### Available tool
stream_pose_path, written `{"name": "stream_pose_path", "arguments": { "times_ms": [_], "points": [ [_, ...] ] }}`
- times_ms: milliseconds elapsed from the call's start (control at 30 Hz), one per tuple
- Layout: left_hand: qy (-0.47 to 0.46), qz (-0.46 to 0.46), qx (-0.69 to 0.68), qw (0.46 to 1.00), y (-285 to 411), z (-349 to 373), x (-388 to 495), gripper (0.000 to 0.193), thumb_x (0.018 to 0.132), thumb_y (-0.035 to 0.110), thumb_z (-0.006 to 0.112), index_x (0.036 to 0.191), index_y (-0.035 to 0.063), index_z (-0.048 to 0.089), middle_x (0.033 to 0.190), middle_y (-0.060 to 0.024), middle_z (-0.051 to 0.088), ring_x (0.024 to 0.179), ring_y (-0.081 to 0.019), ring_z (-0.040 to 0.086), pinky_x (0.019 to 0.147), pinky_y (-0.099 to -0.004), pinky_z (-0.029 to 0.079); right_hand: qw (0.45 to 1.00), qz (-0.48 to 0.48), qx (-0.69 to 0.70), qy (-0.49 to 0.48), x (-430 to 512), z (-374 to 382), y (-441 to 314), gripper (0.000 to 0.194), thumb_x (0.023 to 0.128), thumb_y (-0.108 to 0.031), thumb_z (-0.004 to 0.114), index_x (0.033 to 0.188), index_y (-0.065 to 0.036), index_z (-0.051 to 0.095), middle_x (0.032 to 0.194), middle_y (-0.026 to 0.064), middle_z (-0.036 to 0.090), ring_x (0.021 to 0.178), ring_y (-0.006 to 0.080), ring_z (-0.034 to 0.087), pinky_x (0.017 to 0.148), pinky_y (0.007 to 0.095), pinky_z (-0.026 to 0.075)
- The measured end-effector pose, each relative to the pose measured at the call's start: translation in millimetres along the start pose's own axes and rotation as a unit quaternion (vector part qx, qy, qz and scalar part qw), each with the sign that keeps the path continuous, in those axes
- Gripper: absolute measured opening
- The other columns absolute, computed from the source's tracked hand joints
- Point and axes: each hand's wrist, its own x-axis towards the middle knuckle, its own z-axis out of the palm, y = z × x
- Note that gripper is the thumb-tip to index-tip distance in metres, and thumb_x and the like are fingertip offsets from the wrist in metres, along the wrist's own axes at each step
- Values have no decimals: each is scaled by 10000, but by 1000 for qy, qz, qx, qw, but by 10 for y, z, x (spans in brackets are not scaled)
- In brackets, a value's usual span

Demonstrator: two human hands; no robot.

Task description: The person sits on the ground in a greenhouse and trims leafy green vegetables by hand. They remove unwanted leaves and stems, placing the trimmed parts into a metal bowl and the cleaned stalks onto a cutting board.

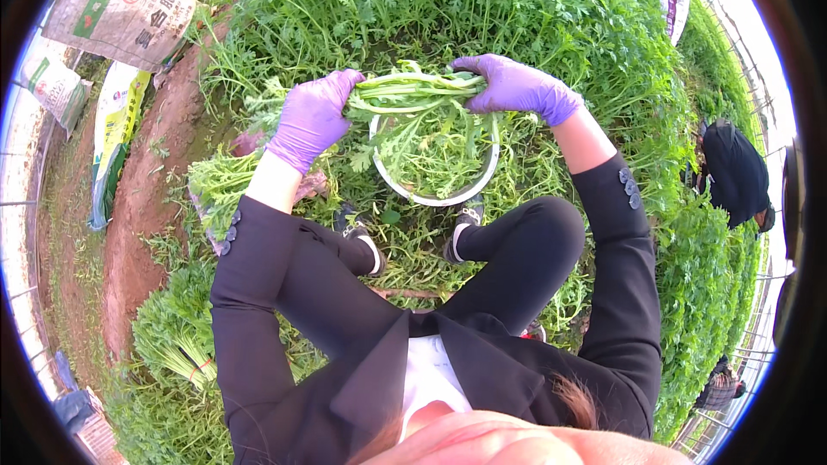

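Purple gloves cover both of my hands. My left hand (pixel 316 115) is closed around one end of a bunch of leafy green stalks (pixel 410 92). At the bunch's other end, the thumb and fingers of my right hand (pixel 520 87) grip the stalk ends. The bunch lies sideways, above the far rim of a round bucket with a pale rim (pixel 389 179). Loose leaves and stems (pixel 446 165) fill the bucket's mouth. Beside my left forearm rests a pile of cut greens (pixel 223 184), partly hidden by my sleeve.
Standing leafy crop (pixel 452 0) grows ahead and to the right. Left are a bundle of greens with a red band (pixel 197 361), a bare soil ridge (pixel 139 219) and printed sacks (pixel 123 16). A person in dark clothing (pixel 733 171) is bent over at far right.
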Motion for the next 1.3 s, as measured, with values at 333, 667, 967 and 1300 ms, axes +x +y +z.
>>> {"name": "stream_pose_path", "arguments": {
  "times_ms": [333,667,967,1300],
  "points": [
    [-13,-99,95,990,-168,-42,0,425,763,70,588,1184,96,647,1014,-137,720,812,-271,714,712,-381,570,781,-53,608,130,296,220,541,478,896,-65,686,1334,18,513,1163,141,666,1006,196,677,851,362,590],
    [31,-54,130,990,295,100,227,190,906,93,511,1028,40,647,773,-119,683,615,-263,680,516,-379,523,872,-58,83,480,627,454,717,299,846,-1,634,1134,-62,689,994,134,686,895,268,683,803,340,536],
    [32,-128,129,983,601,-2,404,208,982,106,448,1032,43,640,673,-104,664,577,-280,674,490,-390,519,826,229,103,504,560,74,1181,312,841,-64,635,1147,-79,694,1096,189,685,1026,294,664,913,374,512],
    [17,-238,6,971,528,257,356,571,748,220,749,1270,63,579,971,-167,703,834,-351,688,739,-450,540,623,-149,768,8,424,688,461,584,910,-130,676,1419,-38,406,1326,134,577,1246,285,547,1107,440,410]
  ]
}}
